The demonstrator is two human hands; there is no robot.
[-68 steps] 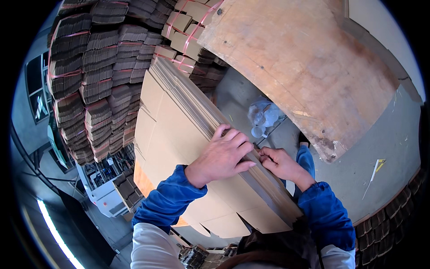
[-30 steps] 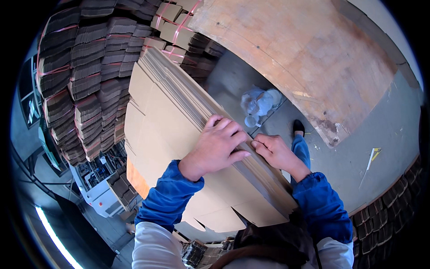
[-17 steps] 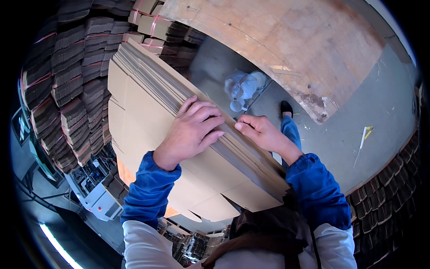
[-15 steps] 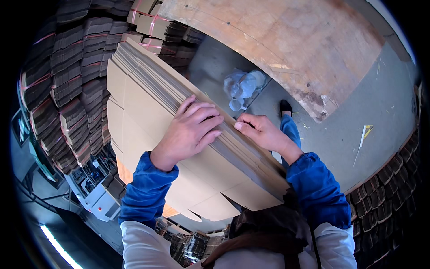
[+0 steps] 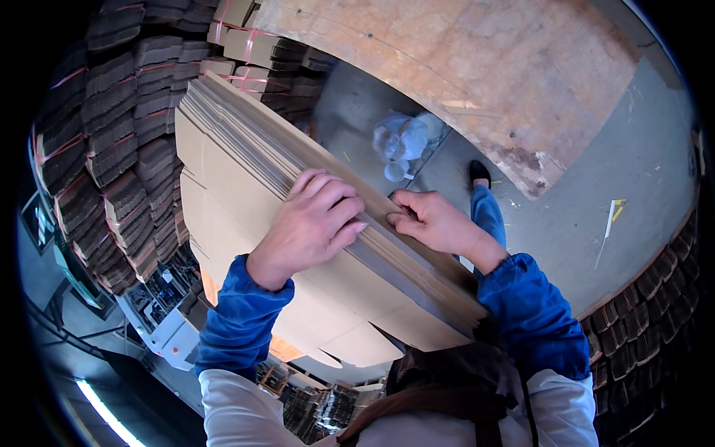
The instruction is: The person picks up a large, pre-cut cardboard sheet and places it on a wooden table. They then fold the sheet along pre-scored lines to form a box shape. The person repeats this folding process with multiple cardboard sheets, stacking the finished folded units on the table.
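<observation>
A: Why's that cardboard stack (image 5: 335, 298) mid-frame held from two sides?
B: The left hand (image 5: 309, 227) grips its edges, probably keeping everything bunched; the right hand (image 5: 438, 222) seems to pinch its right side. There's a wooden board (image 5: 484, 63) upper right, untouched.

The grey floor (image 5: 648, 149) extends from the centre to the right of the frame. At upper centre it carries 1 clear plastic bag (image 5: 402, 136) and, just below it, 1 translucent cup (image 5: 395, 171). At right lies 1 white-and-yellow strip (image 5: 612, 217). 1 dark shoe (image 5: 479, 172) stands near the plywood panel (image 5: 477, 67). Orange wood (image 5: 284, 349) shows past the lower-left edge of the cardboard stack (image 5: 246, 201); contact is hidden.
</observation>
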